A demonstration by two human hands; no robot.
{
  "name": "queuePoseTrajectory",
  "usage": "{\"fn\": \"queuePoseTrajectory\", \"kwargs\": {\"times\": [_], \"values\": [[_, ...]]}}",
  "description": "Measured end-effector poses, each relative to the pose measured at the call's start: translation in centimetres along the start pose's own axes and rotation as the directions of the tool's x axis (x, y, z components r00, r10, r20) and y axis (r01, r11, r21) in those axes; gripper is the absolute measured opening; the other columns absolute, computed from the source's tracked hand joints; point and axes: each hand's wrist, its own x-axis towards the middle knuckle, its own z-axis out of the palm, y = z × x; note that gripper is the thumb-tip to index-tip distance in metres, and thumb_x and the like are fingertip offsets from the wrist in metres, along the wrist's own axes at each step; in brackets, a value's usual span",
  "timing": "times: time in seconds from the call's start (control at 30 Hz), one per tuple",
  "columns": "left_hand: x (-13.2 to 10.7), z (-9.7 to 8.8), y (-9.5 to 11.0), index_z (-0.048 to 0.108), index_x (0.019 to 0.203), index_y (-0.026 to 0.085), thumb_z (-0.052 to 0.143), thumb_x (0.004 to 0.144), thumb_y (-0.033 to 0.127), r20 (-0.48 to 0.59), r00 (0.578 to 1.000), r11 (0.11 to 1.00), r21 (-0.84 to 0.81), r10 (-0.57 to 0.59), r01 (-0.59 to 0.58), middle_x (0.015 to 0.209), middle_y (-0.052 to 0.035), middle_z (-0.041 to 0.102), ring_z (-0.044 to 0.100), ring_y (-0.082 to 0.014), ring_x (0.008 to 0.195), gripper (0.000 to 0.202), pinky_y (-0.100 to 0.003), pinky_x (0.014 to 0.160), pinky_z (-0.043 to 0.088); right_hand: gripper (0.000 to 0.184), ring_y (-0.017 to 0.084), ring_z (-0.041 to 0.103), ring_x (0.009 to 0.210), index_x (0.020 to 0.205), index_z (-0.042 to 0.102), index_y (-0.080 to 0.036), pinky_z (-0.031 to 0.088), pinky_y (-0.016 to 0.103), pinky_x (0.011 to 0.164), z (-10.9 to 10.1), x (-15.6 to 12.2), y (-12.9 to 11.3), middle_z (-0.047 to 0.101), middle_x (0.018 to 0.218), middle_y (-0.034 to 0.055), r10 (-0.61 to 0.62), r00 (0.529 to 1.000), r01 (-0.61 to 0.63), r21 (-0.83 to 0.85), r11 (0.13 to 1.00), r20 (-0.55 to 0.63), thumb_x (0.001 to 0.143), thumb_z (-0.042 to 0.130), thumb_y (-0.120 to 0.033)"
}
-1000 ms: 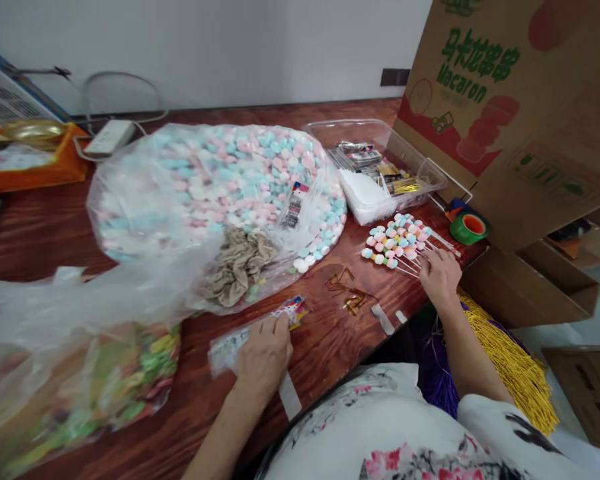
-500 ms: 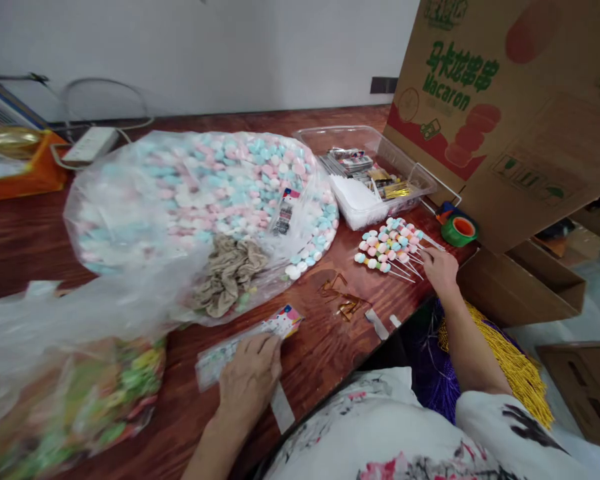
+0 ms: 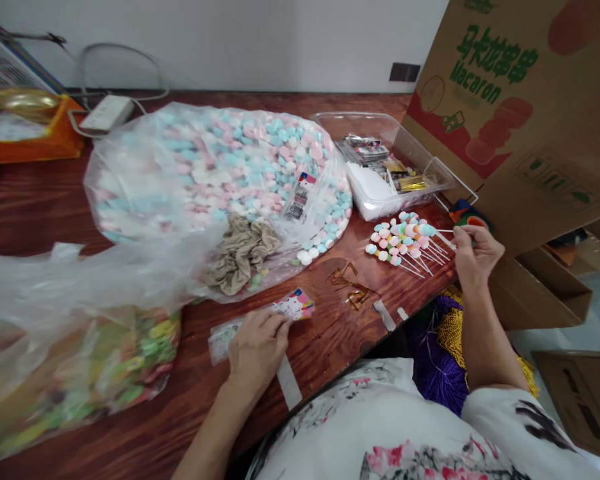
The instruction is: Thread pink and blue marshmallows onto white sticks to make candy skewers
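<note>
My left hand (image 3: 257,347) lies on a long clear printed packet (image 3: 294,307) near the front edge of the red-brown table (image 3: 40,213), fingers curled over it. My right hand (image 3: 475,253) pinches the thin white stick of one candy skewer (image 3: 433,231) and lifts it at the right end of a pile of pastel candy skewers (image 3: 399,243). A big clear bag of pink, blue and white candies (image 3: 220,167) lies in the middle of the table, with a crumpled beige cloth (image 3: 243,252) at its mouth.
A clear tray (image 3: 420,163) with white sheets, packets and gold ties sits behind the skewers. A large Macaron carton (image 3: 520,113) stands at the right. A bag of colourful sweets (image 3: 80,380) lies front left. Gold twist ties (image 3: 353,287) are scattered mid-table. An orange box (image 3: 35,133) and a power strip (image 3: 107,112) sit at the back left.
My right hand has moved right from the skewer pile and picked up one skewer by its stick. My left hand stays on the packet.
</note>
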Motion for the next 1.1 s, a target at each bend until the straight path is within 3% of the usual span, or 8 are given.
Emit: {"fn": "queuePoseTrajectory", "kwargs": {"times": [0.13,0.3,0.37,0.53,0.67,0.83,0.93,1.1], "values": [[-0.5,-0.3,0.4,0.071,0.087,0.016,0.054,0.086,0.019,0.095,0.992,0.995,0.041,0.086,-0.09,0.088,-0.0074,0.069,0.058,-0.0238,0.085,0.017,-0.034,0.076,0.048,0.008,0.013,0.058,0.058,0.076,0.069,-0.02,0.045,0.026,0.058,-2.7,0.8,-3.6,0.065,0.066,-0.001,-0.148,0.966,0.155,-0.019,0.988,0.213,0.08,0.066,-0.027],[-0.7,-0.8,0.5,0.07,0.095,0.015,0.049,0.083,0.011,0.169,0.981,0.995,-0.015,0.095,-0.094,0.093,-0.0092,0.069,0.058,-0.0252,0.089,0.025,-0.037,0.079,0.051,0.007,0.015,0.062,0.063,0.075,0.069,-0.021,0.046,0.028,0.064,-2.2,-0.5,-5.5,0.068,0.069,0.0004,-0.316,0.797,0.362,0.011,0.932,0.515,0.08,0.065,-0.02],[-0.6,-0.8,0.4,0.071,0.093,0.016,0.048,0.084,0.012,0.162,0.983,0.996,-0.032,0.083,-0.079,0.091,-0.0093,0.069,0.058,-0.0255,0.088,0.024,-0.038,0.079,0.051,0.009,0.016,0.063,0.064,0.075,0.069,-0.021,0.047,0.029,0.065,-1.1,-1.4,-5.1,0.069,0.069,0.0002,-0.307,0.753,0.341,0.054,0.939,0.583,0.081,0.063,-0.02],[-0.7,-0.4,-0.3,0.068,0.078,0.016,0.051,0.089,0.024,0.069,0.997,0.988,-0.154,0.042,-0.031,0.081,-0.0084,0.067,0.06,-0.0235,0.08,0.022,-0.037,0.074,0.051,0.008,0.015,0.063,0.061,0.074,0.07,-0.021,0.045,0.026,0.059,0.8,-2.3,-3.7,0.07,0.067,-0.0012,-0.174,0.754,0.161,0.079,0.984,0.633,0.08,0.065,-0.024],[-0.6,-0.5,-0.8,0.068,0.082,0.018,0.054,0.09,0.03,0.017,0.999,0.954,-0.296,-0.042,0.045,0.082,-0.0059,0.07,0.064,-0.0207,0.077,0.02,-0.034,0.074,0.051,0.008,0.016,0.067,0.068,0.077,0.072,-0.021,0.049,0.027,0.065,0.7,-2.0,-3.5,0.074,0.076,0.0012,-0.178,0.673,0.15,0.102,0.983,0.718,0.08,0.064,-0.022],[-0.3,-1.4,-0.6,0.071,0.089,0.018,0.053,0.091,0.03,0.121,0.989,0.913,-0.389,-0.085,0.126,0.087,-0.0058,0.071,0.065,-0.0187,0.08,0.021,-0.032,0.074,0.052,0.009,0.018,0.067,0.074,0.086,0.071,-0.021,0.05,0.029,0.067,-0.1,-2.9,-2.3,0.072,0.082,0.0023,-0.149,0.772,0.089,0.126,0.988,0.618,0.083,0.063,-0.025],[-0.3,-1.5,-0.8,0.073,0.088,0.017,0.055,0.09,0.028,0.147,0.984,0.887,-0.435,-0.101,0.156,0.087,-0.0064,0.072,0.066,-0.0177,0.08,0.021,-0.031,0.075,0.051,0.008,0.017,0.065,0.065,0.082,0.071,-0.021,0.05,0.03,0.063,0.1,-3.5,-1.4,0.07,0.071,0.0005,-0.134,0.744,0.093,0.096,0.991,0.655,0.082,0.064,-0.025],[-0.3,-1.7,-1.3,0.074,0.086,0.018,0.057,0.089,0.029,0.178,0.977,0.848,-0.494,-0.117,0.191,0.084,-0.0056,0.072,0.065,-0.0162,0.076,0.021,-0.028,0.071,0.05,0.004,0.02,0.067,0.072,0.081,0.073,-0.025,0.053,0.036,0.069,-0.2,-4.0,-4.2,0.072,0.079,0.0016,-0.045,0.829,-0.098,0.225,0.969,0.557,0.079,0.07,-0.025]]}}
